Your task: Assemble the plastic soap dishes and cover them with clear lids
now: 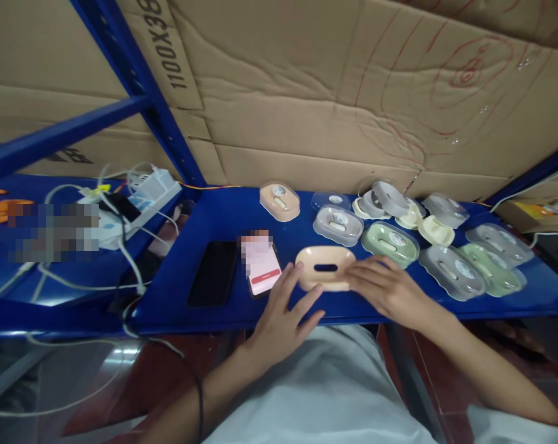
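The left hand (279, 327) is spreading its fingers wide, its fingertips reaching the left end and near edge of a peach dish (325, 280) with an oval slot. The right hand (389, 290) is bringing its fingers together at the dish's right end; its thumb is hiding from view, so whether it is gripping or only touching, I cannot tell. The peach dish is sitting near the front edge of a blue table (168, 293), between the two hands, with its slotted face showing. To its left a lit phone (266, 277) is lying beside a dark phone (213, 273). Behind the dish, a peach case (281, 202) is standing under a clear cover, and a grey case (338, 226) is resting farther right. A green case (389, 245) is lying just behind the right hand, while a cream dish (436, 232) is leaning among more grey and green cases on the right. Away to the left, a white power strip (155, 191) is holding plugs and cables, and brown cardboard (279, 92) is rising behind the table
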A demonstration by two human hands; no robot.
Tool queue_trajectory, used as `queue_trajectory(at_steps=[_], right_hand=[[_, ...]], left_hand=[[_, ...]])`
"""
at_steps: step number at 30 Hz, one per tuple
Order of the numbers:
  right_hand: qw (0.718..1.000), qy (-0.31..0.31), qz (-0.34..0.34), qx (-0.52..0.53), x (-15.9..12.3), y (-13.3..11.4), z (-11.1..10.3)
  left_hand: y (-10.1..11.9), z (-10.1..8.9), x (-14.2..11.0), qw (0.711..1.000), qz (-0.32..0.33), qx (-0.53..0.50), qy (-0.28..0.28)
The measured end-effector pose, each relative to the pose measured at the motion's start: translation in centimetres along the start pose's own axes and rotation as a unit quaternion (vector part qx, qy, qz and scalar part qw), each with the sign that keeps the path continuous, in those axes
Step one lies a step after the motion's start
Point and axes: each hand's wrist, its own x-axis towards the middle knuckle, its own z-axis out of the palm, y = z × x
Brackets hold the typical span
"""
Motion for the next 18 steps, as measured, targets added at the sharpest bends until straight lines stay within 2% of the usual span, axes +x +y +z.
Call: queue_trajectory(at_steps=[2, 4, 6, 8, 11, 13, 16, 18], right_hand=[[1.000, -0.009, -0.010, 0.026, -1.1, -1.2, 0.7], [0.997, -0.009, 0.005, 0.074, -1.4, -0.2, 0.7], [0.994, 0.009, 0.066, 0.090, -1.0, 2.8, 0.0], [0.983, 0.028, 0.176, 0.037, -0.2, 7.1, -1.0], [0.934, 0.007, 0.347, -0.080, 1.4, 13.7, -1.9], [0.897, -0.057, 0.424, -0.114, 2.3, 16.8, -1.8], [0.860, -0.126, 0.477, -0.130, 3.0, 18.6, -1.3], [0.857, -0.119, 0.481, -0.143, 2.7, 18.3, -1.5]], left_hand=[[0.1, 0.1, 0.4, 0.997, 0.032, 0.029, -0.059], [0.2, 0.1, 0.9, 0.991, 0.059, 0.046, -0.112], [0.3, 0.1, 1.3, 0.987, 0.066, 0.048, -0.137], [0.3, 0.0, 1.5, 0.986, 0.061, 0.048, -0.145], [0.3, -0.1, 1.5, 0.987, 0.064, 0.041, -0.145], [0.2, -0.1, 1.5, 0.987, 0.062, 0.034, -0.144], [0.1, -0.2, 1.3, 0.987, 0.058, 0.027, -0.146], [0.0, -0.2, 1.2, 0.987, 0.061, 0.027, -0.148]])
